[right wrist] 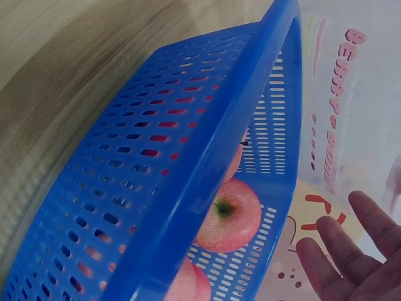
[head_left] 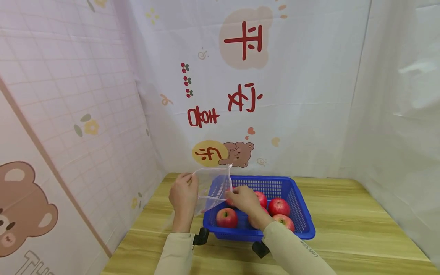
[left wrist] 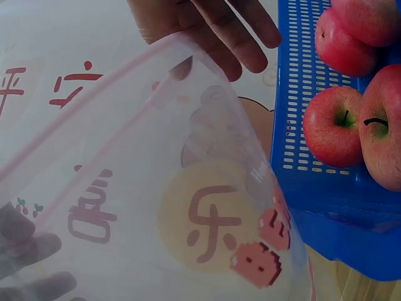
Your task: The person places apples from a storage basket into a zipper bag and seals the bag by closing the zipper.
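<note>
I hold a clear plastic zip bag [head_left: 213,183] up at the left end of a blue slotted basket [head_left: 304,225]. My left hand [head_left: 183,196] grips the bag's left side; in the left wrist view its fingers [left wrist: 28,251] show dimly through the plastic bag [left wrist: 156,188]. My right hand [head_left: 240,198] reaches over the basket and pinches the bag's rim, its fingers [left wrist: 213,31] lying across the edge. Several red apples [head_left: 226,217] lie in the basket, also seen as apples [left wrist: 332,125] and an apple [right wrist: 229,213] inside the basket [right wrist: 188,125].
The basket stands on a wooden table [head_left: 361,229]. Printed cloth backdrops [head_left: 275,95] close off the left, back and right sides. Two dark wrist-mounted devices [head_left: 201,236] sit at my cuffs near the basket's front.
</note>
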`<state>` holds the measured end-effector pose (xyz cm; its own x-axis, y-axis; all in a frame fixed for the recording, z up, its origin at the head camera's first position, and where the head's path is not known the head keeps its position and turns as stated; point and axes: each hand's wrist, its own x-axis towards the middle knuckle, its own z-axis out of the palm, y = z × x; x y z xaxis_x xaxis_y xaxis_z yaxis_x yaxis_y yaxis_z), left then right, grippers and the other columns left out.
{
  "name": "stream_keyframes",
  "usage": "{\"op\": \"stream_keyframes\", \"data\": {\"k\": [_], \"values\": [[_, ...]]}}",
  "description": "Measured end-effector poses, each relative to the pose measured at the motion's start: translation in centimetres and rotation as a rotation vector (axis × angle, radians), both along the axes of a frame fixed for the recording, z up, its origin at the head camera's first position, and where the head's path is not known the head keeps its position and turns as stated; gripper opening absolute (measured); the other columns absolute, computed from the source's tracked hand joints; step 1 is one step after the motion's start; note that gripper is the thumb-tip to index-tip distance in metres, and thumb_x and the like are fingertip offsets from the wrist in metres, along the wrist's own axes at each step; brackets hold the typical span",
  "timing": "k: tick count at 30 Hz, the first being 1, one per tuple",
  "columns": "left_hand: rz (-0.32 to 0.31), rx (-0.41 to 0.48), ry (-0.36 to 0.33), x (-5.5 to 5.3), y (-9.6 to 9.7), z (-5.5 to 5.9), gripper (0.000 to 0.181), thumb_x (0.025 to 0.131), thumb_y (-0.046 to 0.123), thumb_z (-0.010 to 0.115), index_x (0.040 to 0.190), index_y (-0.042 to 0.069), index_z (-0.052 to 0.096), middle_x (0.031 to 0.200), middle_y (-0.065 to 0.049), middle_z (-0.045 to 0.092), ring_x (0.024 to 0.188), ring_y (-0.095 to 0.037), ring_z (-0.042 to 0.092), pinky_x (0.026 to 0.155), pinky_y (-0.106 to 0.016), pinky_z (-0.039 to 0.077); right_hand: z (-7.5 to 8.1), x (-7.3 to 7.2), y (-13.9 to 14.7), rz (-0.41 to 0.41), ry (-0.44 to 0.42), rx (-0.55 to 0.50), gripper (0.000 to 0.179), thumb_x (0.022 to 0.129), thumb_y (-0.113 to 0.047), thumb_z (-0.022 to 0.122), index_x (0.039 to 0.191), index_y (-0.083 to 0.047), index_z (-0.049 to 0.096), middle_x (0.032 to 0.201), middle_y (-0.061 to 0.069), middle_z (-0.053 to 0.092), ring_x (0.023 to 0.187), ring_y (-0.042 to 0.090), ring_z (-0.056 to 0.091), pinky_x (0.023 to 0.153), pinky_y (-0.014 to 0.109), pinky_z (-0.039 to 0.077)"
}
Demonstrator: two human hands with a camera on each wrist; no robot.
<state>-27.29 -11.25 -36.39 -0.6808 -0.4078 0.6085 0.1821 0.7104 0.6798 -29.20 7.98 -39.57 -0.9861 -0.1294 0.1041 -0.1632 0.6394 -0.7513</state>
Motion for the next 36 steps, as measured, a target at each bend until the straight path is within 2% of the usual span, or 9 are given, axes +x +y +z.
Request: {"op": "stream_keyframes", "data": {"k": [4,6,10,13,16,22,29,36], "values": [[0.006,0.000,0.026,-0.2,-0.2,-0.5,0.026,0.091,0.024,0.060,0.089,0.009,0.081,0.106,-0.007,0.072,0.098,-0.034,0.067,0.081,-0.055,0.050,0.1,0.1,0.0,0.017,0.009,-0.006,0.032,0.093,-0.039,0.065,0.084,-0.011,0.074,0.059,-0.004,0.047,0.065,0.017,0.051,0.062,0.032,0.041],[0.007,-0.005,0.040,-0.2,-0.2,-0.7,0.025,0.090,0.022,0.060,0.088,0.008,0.081,0.109,-0.010,0.072,0.100,-0.037,0.066,0.087,-0.057,0.046,0.2,0.3,0.1,0.023,0.003,-0.021,0.034,0.094,-0.043,0.064,0.088,-0.011,0.075,0.063,-0.002,0.053,0.069,0.017,0.054,0.066,0.034,0.046],[-0.001,-0.009,0.053,-0.3,-0.2,-1.0,0.025,0.091,0.022,0.060,0.091,0.007,0.081,0.118,-0.016,0.069,0.106,-0.043,0.064,0.099,-0.065,0.034,0.6,0.5,0.8,0.005,0.000,-0.033,0.042,0.094,-0.050,0.061,0.105,-0.012,0.077,0.087,-0.001,0.069,0.087,0.019,0.062,0.081,0.043,0.052],[-0.005,0.007,0.034,-0.3,-0.3,-1.1,0.027,0.093,0.025,0.061,0.094,0.007,0.081,0.124,-0.016,0.066,0.112,-0.044,0.061,0.104,-0.070,0.023,0.7,0.4,1.7,-0.025,0.017,-0.022,0.045,0.094,-0.052,0.061,0.109,-0.013,0.076,0.104,0.001,0.072,0.100,0.023,0.065,0.089,0.048,0.050],[-0.004,0.027,0.013,-0.2,-0.3,-1.1,0.029,0.094,0.027,0.061,0.096,0.007,0.081,0.129,-0.015,0.064,0.117,-0.044,0.058,0.105,-0.075,0.015,0.5,0.2,2.9,-0.048,0.031,-0.008,0.045,0.094,-0.051,0.061,0.111,-0.012,0.076,0.107,0.003,0.072,0.102,0.026,0.064,0.091,0.050,0.049],[0.012,0.052,0.005,-0.2,-0.2,-1.1,0.030,0.094,0.029,0.062,0.094,0.005,0.080,0.130,-0.013,0.064,0.120,-0.042,0.056,0.106,-0.075,0.013,-0.2,-0.2,5.6,-0.076,0.013,0.001,0.046,0.094,-0.049,0.061,0.112,-0.009,0.075,0.111,0.006,0.071,0.107,0.029,0.064,0.093,0.052,0.048],[0.023,0.078,0.015,-0.3,-0.2,-1.2,0.029,0.094,0.028,0.065,0.093,0.004,0.080,0.129,-0.013,0.064,0.120,-0.043,0.055,0.107,-0.074,0.012,-0.9,0.0,8.9,-0.080,0.000,0.029,0.046,0.094,-0.045,0.064,0.118,-0.007,0.072,0.118,0.012,0.069,0.112,0.034,0.061,0.096,0.054,0.046],[0.021,0.089,0.022,-0.3,-0.2,-1.3,0.031,0.094,0.030,0.065,0.093,0.003,0.080,0.127,-0.012,0.066,0.119,-0.042,0.057,0.107,-0.074,0.010,-2.2,0.1,11.8,-0.070,0.013,0.095,0.052,0.093,-0.043,0.066,0.125,-0.002,0.067,0.125,0.020,0.065,0.115,0.040,0.059,0.094,0.057,0.046]]}}
